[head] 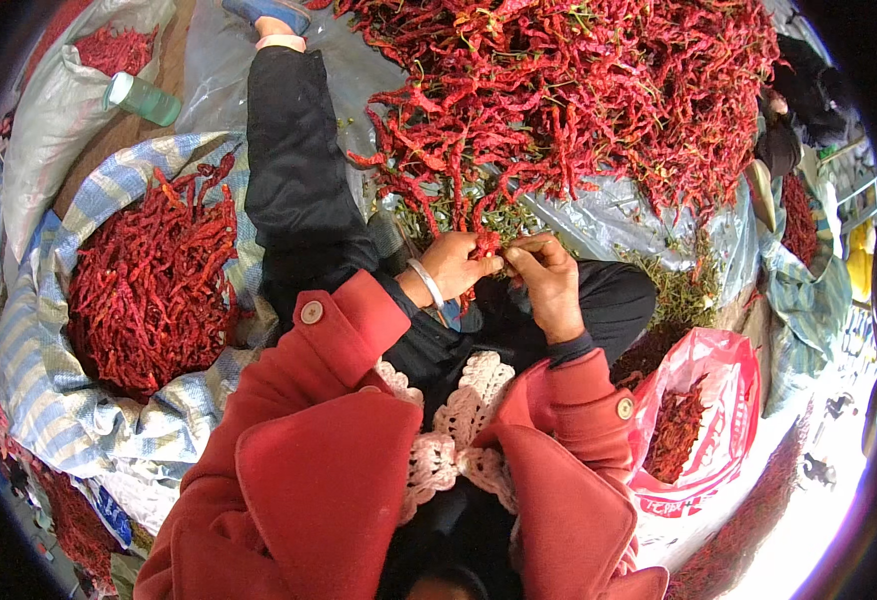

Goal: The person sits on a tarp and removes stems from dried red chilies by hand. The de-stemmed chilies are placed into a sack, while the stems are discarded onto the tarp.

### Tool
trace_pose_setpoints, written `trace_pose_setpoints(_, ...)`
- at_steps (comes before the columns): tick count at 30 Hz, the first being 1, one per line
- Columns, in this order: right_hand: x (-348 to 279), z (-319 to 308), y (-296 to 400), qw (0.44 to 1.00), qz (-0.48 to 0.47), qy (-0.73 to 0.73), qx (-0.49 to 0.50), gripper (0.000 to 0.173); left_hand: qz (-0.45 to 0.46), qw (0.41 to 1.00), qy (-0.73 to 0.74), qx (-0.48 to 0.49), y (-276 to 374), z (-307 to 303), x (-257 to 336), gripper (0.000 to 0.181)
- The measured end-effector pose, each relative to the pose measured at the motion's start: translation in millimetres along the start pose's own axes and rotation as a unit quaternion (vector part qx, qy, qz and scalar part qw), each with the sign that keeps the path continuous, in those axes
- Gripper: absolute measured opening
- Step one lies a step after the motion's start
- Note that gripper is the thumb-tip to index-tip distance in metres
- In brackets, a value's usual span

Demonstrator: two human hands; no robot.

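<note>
My left hand (pixel 450 268), with a silver bangle at the wrist, grips a small bunch of red chili peppers (pixel 486 242). Their tips hang below the palm. Beside it, my right hand (pixel 547 274) has thumb and forefinger pinched together at the stem end of the bunch. What lies between those fingertips is too small to make out. Just beyond both hands, a large heap of wrinkled red chilies (pixel 573 97) spreads over plastic sheeting. Green stems and scraps (pixel 513 214) lie along the heap's near edge.
A blue-and-white striped woven sack (pixel 33 375) full of chilies stands at my left. Behind it are a white sack (pixel 48 142) and a green bottle (pixel 150 101). At my right lie a red-and-white plastic bag (pixel 742 397) holding chilies and a pile of stems (pixel 675 292).
</note>
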State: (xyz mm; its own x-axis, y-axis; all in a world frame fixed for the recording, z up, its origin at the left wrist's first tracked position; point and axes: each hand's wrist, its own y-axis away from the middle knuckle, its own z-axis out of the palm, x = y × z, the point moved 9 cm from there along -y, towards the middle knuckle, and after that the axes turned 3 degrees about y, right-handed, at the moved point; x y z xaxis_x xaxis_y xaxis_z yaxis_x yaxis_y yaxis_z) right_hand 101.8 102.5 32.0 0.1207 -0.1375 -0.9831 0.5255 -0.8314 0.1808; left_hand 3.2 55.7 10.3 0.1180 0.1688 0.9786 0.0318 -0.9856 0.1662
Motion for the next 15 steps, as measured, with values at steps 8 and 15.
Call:
trace_pose_setpoints(8,31.2,-103.3,-36.7,0.919,-0.031,0.281,0.274,0.012,-0.122,0.945,0.302,-0.026,19.3,-11.1,10.7,0.011)
trace_pose_setpoints(15,11.0,26.8,-39.1,0.767,-0.251,0.589,-0.043,0.012,0.018,0.738,0.675,0.004,15.5,-78.2,-6.6,0.016)
